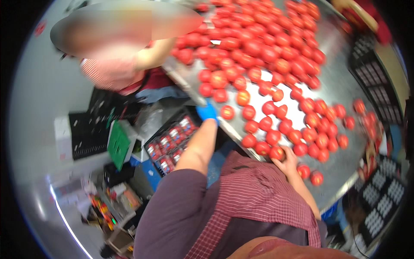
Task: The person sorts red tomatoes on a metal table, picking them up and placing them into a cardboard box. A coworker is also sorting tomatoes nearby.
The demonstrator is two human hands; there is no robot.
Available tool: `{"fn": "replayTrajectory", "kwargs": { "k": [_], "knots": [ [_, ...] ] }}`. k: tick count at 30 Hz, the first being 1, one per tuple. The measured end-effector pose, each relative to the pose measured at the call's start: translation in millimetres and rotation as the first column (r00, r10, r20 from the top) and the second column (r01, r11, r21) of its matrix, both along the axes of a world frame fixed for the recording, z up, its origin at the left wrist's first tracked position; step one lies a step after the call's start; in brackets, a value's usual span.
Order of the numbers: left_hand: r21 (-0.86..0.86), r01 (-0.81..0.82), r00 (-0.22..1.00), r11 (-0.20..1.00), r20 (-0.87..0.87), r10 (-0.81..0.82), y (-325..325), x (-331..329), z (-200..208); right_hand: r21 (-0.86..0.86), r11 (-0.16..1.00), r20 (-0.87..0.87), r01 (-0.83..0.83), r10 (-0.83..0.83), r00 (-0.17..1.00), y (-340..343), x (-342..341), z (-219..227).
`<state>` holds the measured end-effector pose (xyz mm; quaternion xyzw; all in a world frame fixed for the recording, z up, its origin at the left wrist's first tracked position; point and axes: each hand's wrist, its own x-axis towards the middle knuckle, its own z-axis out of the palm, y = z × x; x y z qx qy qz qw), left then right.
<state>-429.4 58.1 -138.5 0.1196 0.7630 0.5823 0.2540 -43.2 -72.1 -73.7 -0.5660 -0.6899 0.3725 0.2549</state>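
Many red tomatoes (258, 47) lie spread over a shiny metal table (340, 90). My right hand (288, 160), bare, reaches to the near edge and closes over a tomato (277, 152) in the front row. My left hand (207, 111) wears a blue glove and sits at the table's left edge, beside a single tomato (227, 112). Whether it holds anything is hidden by blur. I wear a purple sleeve and a red checked apron (254, 190).
A black crate of packed tomato punnets (172, 142) stands below the table's left edge, next to a green crate (118, 144). Another person's arm (153, 54) reaches the table at upper left. Black trays (375, 82) and more trays (381, 194) line the right side.
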Motion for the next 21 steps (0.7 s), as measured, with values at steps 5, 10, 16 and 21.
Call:
{"fn": "replayTrajectory", "kwargs": {
  "k": [5,10,16,21],
  "knots": [
    [-0.321,0.014,0.982,0.947,0.183,0.047,5,6,32,-0.006,1.000,-0.020,-0.012,0.012,1.000,2,4,-2],
    [-0.375,-0.041,0.981,0.926,0.161,0.109,2,2,22,-0.026,1.000,-0.035,0.002,-0.003,0.999,2,6,2],
    [-0.389,-0.092,0.984,0.917,0.106,0.144,3,18,51,-0.066,0.998,0.001,0.001,-0.001,1.000,-1,10,14],
    [-0.423,-0.045,0.994,0.905,0.072,0.083,5,16,51,-0.019,1.000,-0.006,0.004,-0.004,1.000,-5,2,-4]
  ]
}}
